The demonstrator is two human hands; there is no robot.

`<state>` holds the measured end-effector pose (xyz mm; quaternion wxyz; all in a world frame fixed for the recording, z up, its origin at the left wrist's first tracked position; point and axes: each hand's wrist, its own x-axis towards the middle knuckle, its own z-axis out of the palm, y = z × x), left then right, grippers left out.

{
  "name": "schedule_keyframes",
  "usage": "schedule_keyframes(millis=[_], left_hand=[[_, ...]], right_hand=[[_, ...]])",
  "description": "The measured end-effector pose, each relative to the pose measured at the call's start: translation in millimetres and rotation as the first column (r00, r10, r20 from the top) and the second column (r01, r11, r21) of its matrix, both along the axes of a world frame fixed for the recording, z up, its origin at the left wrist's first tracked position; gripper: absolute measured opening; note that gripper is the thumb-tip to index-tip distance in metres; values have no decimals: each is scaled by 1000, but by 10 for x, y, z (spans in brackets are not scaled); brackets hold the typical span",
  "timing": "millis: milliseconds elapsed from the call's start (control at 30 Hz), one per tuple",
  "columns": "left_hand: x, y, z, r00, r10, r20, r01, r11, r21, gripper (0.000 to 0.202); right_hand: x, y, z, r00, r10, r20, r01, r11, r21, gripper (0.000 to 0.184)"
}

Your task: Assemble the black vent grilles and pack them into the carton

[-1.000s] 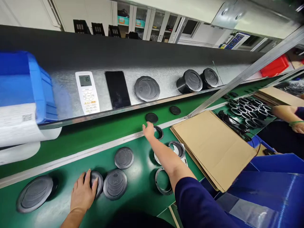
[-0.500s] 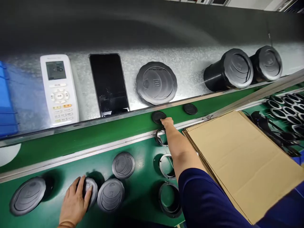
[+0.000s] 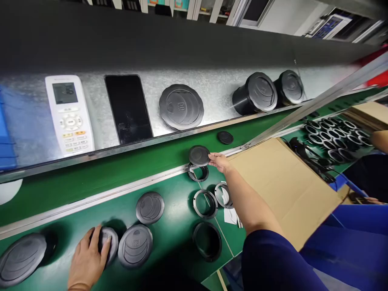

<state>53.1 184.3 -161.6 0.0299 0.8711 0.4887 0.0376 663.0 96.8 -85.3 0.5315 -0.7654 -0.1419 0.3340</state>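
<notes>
My left hand (image 3: 87,256) is wrapped round a grey-black round vent (image 3: 108,245), standing partly tilted on the green table. Right beside it lie another round vent (image 3: 135,246) and a smaller-looking vent (image 3: 150,207). My right hand (image 3: 218,161) is stretched forward and pinches the right edge of a flat black disc (image 3: 199,155) between thumb and fingers. This disc appears just behind a black ring (image 3: 198,178), partly overlapping it from my view. Nearer to me are a second ring (image 3: 194,208) and a deeper black ring (image 3: 194,246). A third ring (image 3: 217,196) is partly hidden by my right forearm.
Cardboard sheets (image 3: 281,182) lie right of my right arm. A metal shelf edge (image 3: 121,147) runs across, with a remote control (image 3: 71,115), a phone (image 3: 129,109) and several vents above. Many rings (image 3: 330,133) stand farther right, near another person's arm (image 3: 380,141).
My right hand has raised the disc from the green strip and brought it closer to the rings. My left hand keeps its grip on the vent. The view has swung to the right.
</notes>
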Motion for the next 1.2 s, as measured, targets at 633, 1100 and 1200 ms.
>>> schedule_keyframes(millis=[633,1100,1200], left_hand=[[49,-13,43,998,51,21,-51,998,-37,66],[80,-25,62,996,87,18,-86,994,-65,63],[133,-68,124,987,152,61,-146,985,-90,61]], right_hand=[[-675,-96,173,801,143,581,130,906,-402,71],[-1605,192,-350,420,688,592,-166,700,-695,72],[-2012,56,-349,268,749,606,-279,662,-695,65]])
